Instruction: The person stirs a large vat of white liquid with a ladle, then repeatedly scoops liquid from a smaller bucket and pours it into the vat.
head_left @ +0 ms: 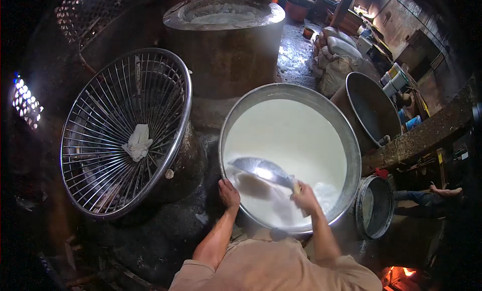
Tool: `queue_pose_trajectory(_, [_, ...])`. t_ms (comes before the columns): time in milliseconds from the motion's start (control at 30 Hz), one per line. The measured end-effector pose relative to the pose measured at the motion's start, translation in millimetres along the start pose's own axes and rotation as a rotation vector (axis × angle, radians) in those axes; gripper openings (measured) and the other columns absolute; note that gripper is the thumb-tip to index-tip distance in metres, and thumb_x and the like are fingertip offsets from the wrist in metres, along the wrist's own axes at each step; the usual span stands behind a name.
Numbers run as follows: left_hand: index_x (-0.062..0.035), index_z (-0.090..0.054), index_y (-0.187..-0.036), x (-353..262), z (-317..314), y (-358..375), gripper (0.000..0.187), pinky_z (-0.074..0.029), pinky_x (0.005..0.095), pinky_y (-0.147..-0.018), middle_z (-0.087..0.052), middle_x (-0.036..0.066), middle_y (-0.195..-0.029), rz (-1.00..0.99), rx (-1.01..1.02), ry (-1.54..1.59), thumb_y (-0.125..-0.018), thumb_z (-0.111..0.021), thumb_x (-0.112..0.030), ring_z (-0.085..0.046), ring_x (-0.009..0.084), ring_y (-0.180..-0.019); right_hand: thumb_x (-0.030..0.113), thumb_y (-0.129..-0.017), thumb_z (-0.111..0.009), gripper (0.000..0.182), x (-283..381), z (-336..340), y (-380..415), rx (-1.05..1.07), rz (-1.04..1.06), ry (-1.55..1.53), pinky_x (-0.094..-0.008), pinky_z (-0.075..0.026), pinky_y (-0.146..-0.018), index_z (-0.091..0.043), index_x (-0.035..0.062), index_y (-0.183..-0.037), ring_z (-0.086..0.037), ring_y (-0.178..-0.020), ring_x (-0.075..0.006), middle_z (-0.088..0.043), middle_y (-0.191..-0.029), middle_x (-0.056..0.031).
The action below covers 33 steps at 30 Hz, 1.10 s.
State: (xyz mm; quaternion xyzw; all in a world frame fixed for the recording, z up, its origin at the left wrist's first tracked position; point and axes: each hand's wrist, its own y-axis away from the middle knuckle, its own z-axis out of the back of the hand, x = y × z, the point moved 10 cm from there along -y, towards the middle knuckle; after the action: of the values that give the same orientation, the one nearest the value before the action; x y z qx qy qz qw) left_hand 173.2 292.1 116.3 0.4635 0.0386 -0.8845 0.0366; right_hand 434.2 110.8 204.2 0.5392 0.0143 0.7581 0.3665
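Note:
A large round metal vat [352, 140] stands right in front of me, holding a milky white liquid [286, 125]. My left hand [229, 194] has its fingers curled over the rim on the near left side. In my right hand [306, 198] is the short handle of a shiny metal scoop [263, 169]. The scoop's broad bowl is tilted on edge over the liquid, pointing left. Near my right hand the surface is ruffled and foamy, and the moving scoop is slightly blurred.
A wide slatted metal basket [187, 105] with a white cloth [138, 143] stands left. Behind is a round stone-like basin [226, 60]. Right are a tall metal drum [346, 107], a smaller pot [360, 210] and a person [427, 195]. Fire [401, 276] glows at lower right.

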Motion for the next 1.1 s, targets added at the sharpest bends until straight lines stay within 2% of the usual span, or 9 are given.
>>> queue_pose_trajectory(100, [0.0004, -0.047, -0.094, -2.4, 2.7, 1.6, 0.027, -0.037, 0.0493, -0.069, -0.052, 0.027, -0.086, 0.030, -0.017, 0.046, -0.092, -0.039, -0.025, -0.048, 0.0450, -0.082, 0.003, -0.063, -0.059, 0.050, 52.0, 16.5, -31.3, -0.040, 0.112, 0.047, -0.0306, -0.047, -0.042, -0.052, 0.0009, -0.112, -0.054, -0.045, -0.0175, -0.057, -0.062, -0.0107])
queue_pose_trajectory(167, [0.0003, -0.047, -0.097, -0.7, 1.2, 1.9, 0.028, -0.038, 0.0489, -0.071, -0.052, 0.027, -0.088, 0.069, 0.024, 0.020, -0.091, -0.039, -0.026, -0.049, 0.0446, -0.084, 0.005, -0.062, -0.060, 0.053, 91.8, 20.5, -60.6, -0.157, 0.217, 0.256, -0.0334, -0.048, -0.044, -0.050, 0.0006, -0.114, -0.059, -0.050, -0.0230, -0.061, -0.068, -0.0159])
queue_pose_trajectory(233, [0.0009, -0.046, -0.097, -3.8, 0.4, 1.4, 0.029, -0.038, 0.0491, -0.071, -0.052, 0.027, -0.088, 0.004, 0.022, 0.083, -0.092, -0.038, -0.026, -0.049, 0.0446, -0.085, 0.007, -0.062, -0.062, 0.053, 99.7, 15.9, -106.7, -0.381, 0.502, 0.464, -0.0369, -0.050, -0.049, -0.049, 0.0007, -0.113, -0.063, -0.059, -0.0282, -0.062, -0.077, -0.0194])
queue_pose_trajectory(333, [0.0016, -0.045, -0.095, 4.9, -8.8, -1.4, 0.028, -0.038, 0.0485, -0.070, -0.053, 0.026, -0.087, 0.033, 0.059, 0.056, -0.092, -0.038, -0.025, -0.050, 0.0434, -0.085, 0.008, -0.063, -0.063, 0.046, 101.9, 2.6, -142.4, -0.352, 0.278, 0.511, -0.0412, -0.052, -0.060, -0.052, -0.0003, -0.108, -0.063, -0.072, -0.0322, -0.062, -0.085, -0.0211])
queue_pose_trajectory(400, [0.0014, -0.045, -0.094, 8.2, -11.9, -0.8, 0.028, -0.038, 0.0483, -0.070, -0.053, 0.026, -0.087, 0.046, 0.072, 0.053, -0.092, -0.038, -0.025, -0.050, 0.0428, -0.084, 0.010, -0.065, -0.061, 0.037, 80.3, -12.1, -154.9, -0.149, 0.044, 0.424, -0.0436, -0.051, -0.070, -0.056, -0.0019, -0.099, -0.062, -0.080, -0.0355, -0.062, -0.088, -0.0221])
queue_pose_trajectory(533, [0.0004, -0.045, -0.094, -2.5, -2.7, 1.0, 0.027, -0.038, 0.0482, -0.070, -0.053, 0.025, -0.086, 0.027, 0.030, 0.019, -0.092, -0.038, -0.025, -0.051, 0.0425, -0.084, 0.013, -0.067, -0.064, 0.030, 28.5, -19.0, -173.0, -0.192, 0.055, 0.570, -0.0438, -0.051, -0.070, -0.059, -0.0036, -0.091, -0.062, -0.079, -0.0363, -0.062, -0.086, -0.0220])
queue_pose_trajectory(600, [0.0003, -0.045, -0.094, -4.0, -0.2, 1.2, 0.027, -0.038, 0.0482, -0.070, -0.053, 0.025, -0.086, 0.006, 0.010, 0.019, -0.092, -0.037, -0.025, -0.050, 0.0426, -0.083, 0.008, -0.066, -0.056, 0.024, 16.8, -21.5, -162.4, -0.163, 0.111, 0.641, -0.0375, -0.053, -0.053, -0.057, -0.0031, -0.087, -0.063, -0.062, -0.0294, -0.062, -0.077, -0.0200])
queue_pose_trajectory(733, [0.0018, -0.044, -0.093, 1.6, -4.9, -0.8, 0.027, -0.038, 0.0482, -0.070, -0.053, 0.026, -0.086, 0.001, 0.014, 0.013, -0.092, -0.037, -0.025, -0.050, 0.0430, -0.084, 0.012, -0.067, -0.058, 0.025, -14.6, -15.1, -134.8, -0.147, 0.104, 0.688, -0.0420, -0.051, -0.068, -0.059, -0.0010, -0.088, -0.062, -0.074, -0.0355, -0.062, -0.081, -0.0224])
queue_pose_trajectory(1100, [0.0024, -0.045, -0.095, 2.8, -5.6, -2.3, 0.031, -0.039, 0.0477, -0.073, -0.054, 0.027, -0.091, 0.043, 0.061, 0.003, -0.093, -0.035, -0.027, -0.050, 0.0440, -0.087, 0.020, -0.076, -0.054, 0.024, -120.6, 27.5, -53.7, -0.143, -0.021, 0.708, -0.0423, -0.051, -0.061, -0.059, -0.0026, -0.084, -0.063, -0.070, -0.0339, -0.062, -0.077, -0.0232])
